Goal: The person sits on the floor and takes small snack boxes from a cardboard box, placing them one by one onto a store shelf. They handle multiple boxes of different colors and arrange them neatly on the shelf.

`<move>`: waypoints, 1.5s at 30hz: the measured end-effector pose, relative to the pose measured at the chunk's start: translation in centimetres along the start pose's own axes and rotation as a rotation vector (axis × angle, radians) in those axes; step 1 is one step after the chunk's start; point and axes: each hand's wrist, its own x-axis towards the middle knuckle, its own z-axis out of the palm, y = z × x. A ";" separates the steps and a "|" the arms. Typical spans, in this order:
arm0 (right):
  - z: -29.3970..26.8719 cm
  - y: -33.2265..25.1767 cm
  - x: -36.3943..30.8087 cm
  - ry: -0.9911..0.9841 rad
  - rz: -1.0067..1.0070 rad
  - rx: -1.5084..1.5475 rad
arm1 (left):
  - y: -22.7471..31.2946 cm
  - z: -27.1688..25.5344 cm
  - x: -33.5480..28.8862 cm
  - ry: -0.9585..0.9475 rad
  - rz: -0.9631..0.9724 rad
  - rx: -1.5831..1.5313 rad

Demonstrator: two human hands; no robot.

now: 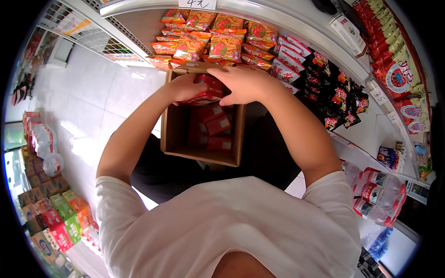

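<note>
A brown cardboard carton (239,134) stands open in front of me, between my legs. Several small red boxes (218,125) lie loosely in its bottom. At the carton's far end a red box (211,88) sits higher than the others, between my two hands. My left hand (184,88) grips its left side, with fingertips partly hidden behind it. On the other side my right hand (243,84) is curved about the box, thumb near its lower right corner and fingers along its far edge.
Orange snack bags (190,45) fill the shelf just beyond the carton, with black snack packets (340,92) to their right. Shrink-wrapped bottles (378,194) stand at my right. Stacked coloured cartons (60,213) are at the left. A wire mesh rack (99,39) rises at the far left.
</note>
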 end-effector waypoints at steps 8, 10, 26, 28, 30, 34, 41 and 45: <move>-1.7 -3.4 1.4 0.278 -0.128 0.263 | -3.8 -2.9 -4.9 0.095 0.468 -0.600; -2.4 -4.0 1.2 0.377 -0.140 0.329 | -5.7 -2.8 -4.3 0.144 0.600 -0.779; -7.2 -14.0 0.8 0.681 -0.201 0.000 | -10.1 -7.6 -10.7 0.987 1.241 0.019; -8.7 -16.1 0.0 0.761 -0.267 -0.224 | -11.0 -7.5 -10.4 1.064 1.331 -0.068; -12.1 -17.3 -0.7 0.849 -0.304 -0.308 | -11.0 -7.7 -10.7 1.185 1.344 -0.163; -19.4 -17.7 -1.3 1.017 -0.128 -0.365 | -11.5 -7.8 -11.6 1.129 1.241 -0.235; -26.0 -7.7 5.9 0.963 0.205 -0.240 | -12.6 -7.5 -11.8 1.025 1.151 -0.163; -26.7 -1.2 9.3 0.987 0.249 -0.053 | -11.8 -7.2 -10.9 0.943 1.122 -0.067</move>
